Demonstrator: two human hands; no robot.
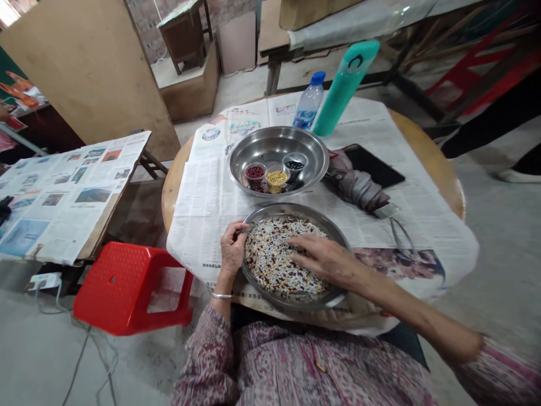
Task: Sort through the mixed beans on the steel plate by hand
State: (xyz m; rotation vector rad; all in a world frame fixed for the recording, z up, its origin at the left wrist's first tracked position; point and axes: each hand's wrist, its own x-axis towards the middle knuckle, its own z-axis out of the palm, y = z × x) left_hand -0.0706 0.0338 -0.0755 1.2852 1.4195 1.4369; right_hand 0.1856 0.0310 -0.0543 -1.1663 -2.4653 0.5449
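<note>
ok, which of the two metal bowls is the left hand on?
The near bowl, with loose mixed grains inside; the left hand is on its rim. The far bowl holds three small cups.

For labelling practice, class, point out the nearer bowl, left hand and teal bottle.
Nearer bowl [291,209]: head view, far inner wall.
Left hand [231,248]: head view, back.
Teal bottle [345,93]: head view, middle body.

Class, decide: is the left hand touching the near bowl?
Touching: the head view shows the left hand holding the near bowl by its rim.
</note>
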